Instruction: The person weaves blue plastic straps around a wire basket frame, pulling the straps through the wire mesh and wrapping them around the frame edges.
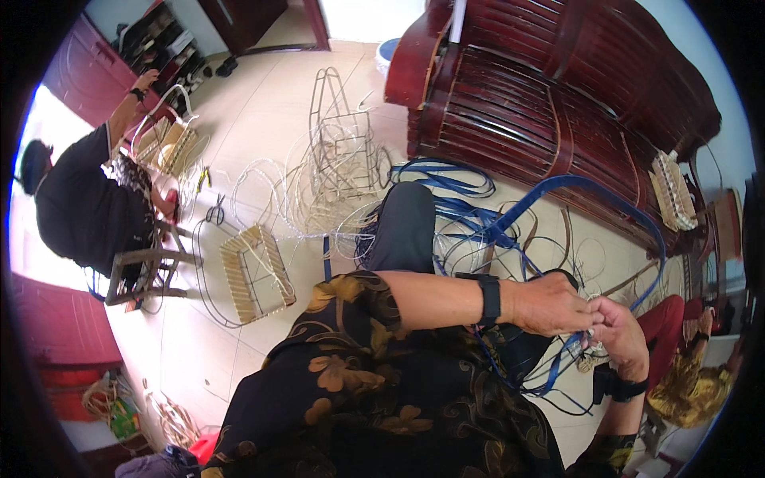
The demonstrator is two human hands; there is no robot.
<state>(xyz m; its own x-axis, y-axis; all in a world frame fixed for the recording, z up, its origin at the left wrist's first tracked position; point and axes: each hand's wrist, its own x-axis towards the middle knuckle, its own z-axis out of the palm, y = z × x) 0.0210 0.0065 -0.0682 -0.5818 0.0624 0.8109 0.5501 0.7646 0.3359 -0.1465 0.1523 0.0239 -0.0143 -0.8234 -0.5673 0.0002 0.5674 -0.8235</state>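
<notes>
My left hand [544,306] and my right hand [617,334] meet at the lower right, over my lap. Both have closed fingers pinched together on something small and pale, too hidden to name. Blue flat straps [562,358] hang at and below my hands. A long blue band [606,190] arches from the floor pile over to beside my hands. More blue strap coils [442,171] lie past my knee [402,219], among thin wires and brown strips.
A co-worker [88,191] sits left with a woven basket [167,147]; another person [689,374] is at right. A wooden bench [510,111] stands behind. Wire frames [339,135], a partly wrapped basket frame [247,279], scissors [215,211] and pliers [203,179] lie on the floor.
</notes>
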